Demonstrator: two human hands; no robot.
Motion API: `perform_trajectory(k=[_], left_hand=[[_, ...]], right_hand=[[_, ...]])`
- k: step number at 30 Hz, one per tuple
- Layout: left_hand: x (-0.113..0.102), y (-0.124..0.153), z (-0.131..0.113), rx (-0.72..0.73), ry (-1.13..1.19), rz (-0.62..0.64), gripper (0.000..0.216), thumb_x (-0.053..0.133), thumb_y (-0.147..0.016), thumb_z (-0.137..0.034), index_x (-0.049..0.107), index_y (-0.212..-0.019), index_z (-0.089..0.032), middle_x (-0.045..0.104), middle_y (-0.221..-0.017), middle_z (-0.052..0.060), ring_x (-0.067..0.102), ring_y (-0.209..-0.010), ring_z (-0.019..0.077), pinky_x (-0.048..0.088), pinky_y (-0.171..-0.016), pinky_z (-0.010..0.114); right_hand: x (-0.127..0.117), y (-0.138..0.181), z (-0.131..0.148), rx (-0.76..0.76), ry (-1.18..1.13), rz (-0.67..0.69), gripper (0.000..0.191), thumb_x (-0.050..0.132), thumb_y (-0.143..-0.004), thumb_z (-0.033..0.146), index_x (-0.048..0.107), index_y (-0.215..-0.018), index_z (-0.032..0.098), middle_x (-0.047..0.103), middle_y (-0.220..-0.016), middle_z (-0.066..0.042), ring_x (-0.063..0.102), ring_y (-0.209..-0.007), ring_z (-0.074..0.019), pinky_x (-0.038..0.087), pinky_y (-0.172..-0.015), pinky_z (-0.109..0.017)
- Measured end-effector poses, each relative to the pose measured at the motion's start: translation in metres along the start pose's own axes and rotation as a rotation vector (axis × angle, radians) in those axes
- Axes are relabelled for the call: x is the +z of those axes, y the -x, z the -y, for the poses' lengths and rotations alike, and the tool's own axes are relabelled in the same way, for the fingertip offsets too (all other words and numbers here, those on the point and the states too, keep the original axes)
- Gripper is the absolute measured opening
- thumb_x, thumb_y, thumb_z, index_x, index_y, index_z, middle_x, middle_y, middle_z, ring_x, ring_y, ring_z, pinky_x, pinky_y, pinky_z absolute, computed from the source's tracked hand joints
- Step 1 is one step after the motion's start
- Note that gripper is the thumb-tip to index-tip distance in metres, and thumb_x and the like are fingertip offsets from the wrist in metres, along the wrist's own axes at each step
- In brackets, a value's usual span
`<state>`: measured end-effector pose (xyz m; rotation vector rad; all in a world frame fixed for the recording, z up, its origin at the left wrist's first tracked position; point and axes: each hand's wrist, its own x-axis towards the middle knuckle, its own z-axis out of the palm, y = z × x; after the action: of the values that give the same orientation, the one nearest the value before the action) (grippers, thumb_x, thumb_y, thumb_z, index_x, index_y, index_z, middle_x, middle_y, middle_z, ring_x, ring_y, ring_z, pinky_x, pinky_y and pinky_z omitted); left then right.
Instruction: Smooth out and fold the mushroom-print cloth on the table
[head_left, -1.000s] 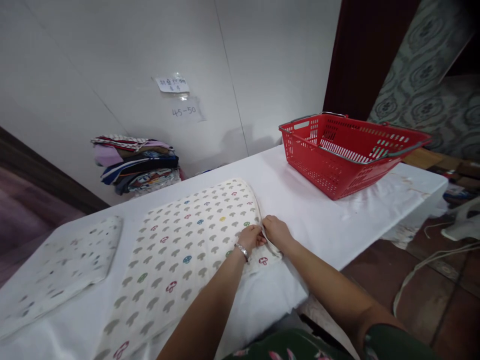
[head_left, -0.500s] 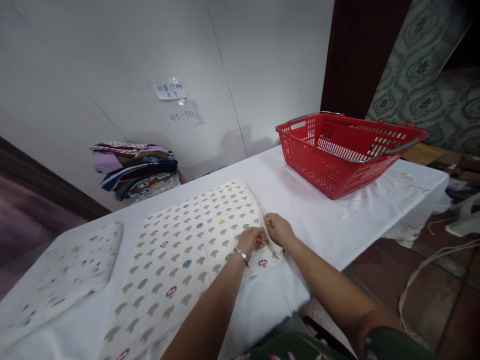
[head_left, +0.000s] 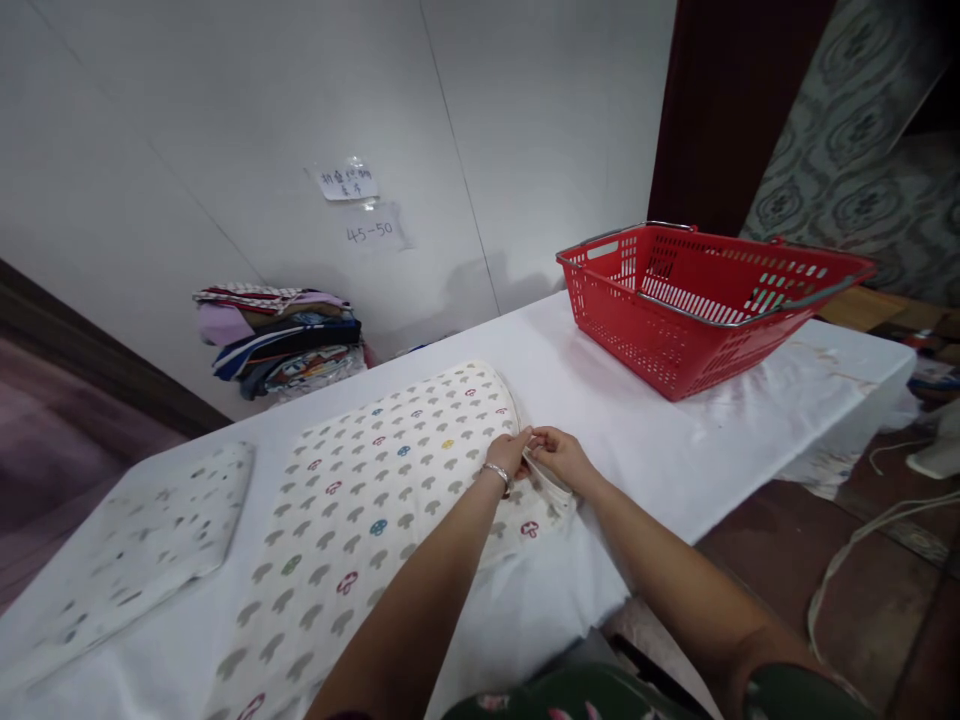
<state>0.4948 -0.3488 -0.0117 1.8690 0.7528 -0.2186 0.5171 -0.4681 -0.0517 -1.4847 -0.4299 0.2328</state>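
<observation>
A white cloth printed with grey and coloured mushrooms lies folded flat on the table. At its right edge, my left hand, a silver bracelet on its wrist, is closed with the thumb side up and grips the edge of the cloth. Close beside it, my right hand pinches the same edge, its fingertips nearly touching those of the left. A small fold of the cloth stands raised beneath both hands. The fingers partly hide what they grip.
A red basket with metal handles stands on the white-covered table at the right. Another folded cloth with dark specks lies at the left. Behind the table's far edge is a stack of folded clothes. Handwritten paper signs hang on the wall.
My left hand has moved up and right along the cloth's edge, coming together with my right hand. The cloth's edge is now lifted a little between them.
</observation>
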Motion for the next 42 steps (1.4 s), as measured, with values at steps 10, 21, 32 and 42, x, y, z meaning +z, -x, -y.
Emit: perform_trajectory(k=[10, 21, 32, 42], left_hand=[[0.001, -0.005, 0.005, -0.005, -0.015, 0.016, 0.02, 0.049, -0.084, -0.032, 0.057, -0.083, -0.014, 0.058, -0.051, 0.0, 0.059, -0.047, 0.0134, 0.046, -0.046, 0.021], [-0.001, -0.005, -0.001, 0.052, -0.081, 0.028, 0.021, 0.048, -0.083, -0.032, 0.055, -0.072, -0.016, 0.061, -0.056, 0.002, 0.062, -0.052, 0.0148, 0.047, -0.049, 0.023], [0.013, -0.013, 0.006, 0.076, -0.045, -0.008, 0.041, 0.036, -0.089, -0.045, 0.059, -0.085, -0.011, 0.066, -0.074, 0.009, 0.059, -0.047, 0.0144, 0.047, -0.047, 0.026], [0.004, 0.018, 0.017, 0.142, 0.054, 0.072, 0.025, 0.046, -0.086, -0.034, 0.062, -0.095, -0.017, 0.068, -0.081, 0.004, 0.063, -0.061, 0.0129, 0.051, -0.058, 0.023]], right_hand=[[-0.008, -0.014, 0.013, 0.108, 0.995, -0.033, 0.019, 0.049, -0.08, 0.03, 0.061, -0.086, 0.017, 0.061, -0.099, -0.011, 0.058, -0.091, -0.0208, 0.041, -0.074, -0.03], [-0.002, -0.017, 0.01, 0.125, 0.758, -0.133, 0.014, 0.046, -0.076, 0.026, 0.057, -0.073, 0.017, 0.062, -0.075, -0.005, 0.054, -0.07, -0.0159, 0.036, -0.062, -0.026], [-0.006, -0.011, 0.005, 0.102, 0.297, -0.065, 0.032, 0.05, -0.074, 0.047, 0.059, -0.073, 0.017, 0.064, -0.072, -0.003, 0.057, -0.072, -0.0172, 0.044, -0.069, -0.028], [-0.018, -0.01, -0.005, 0.262, 0.196, -0.05, 0.056, 0.061, -0.058, 0.035, 0.056, -0.11, 0.014, 0.06, -0.071, 0.0, 0.057, -0.062, -0.0157, 0.044, -0.058, -0.027]])
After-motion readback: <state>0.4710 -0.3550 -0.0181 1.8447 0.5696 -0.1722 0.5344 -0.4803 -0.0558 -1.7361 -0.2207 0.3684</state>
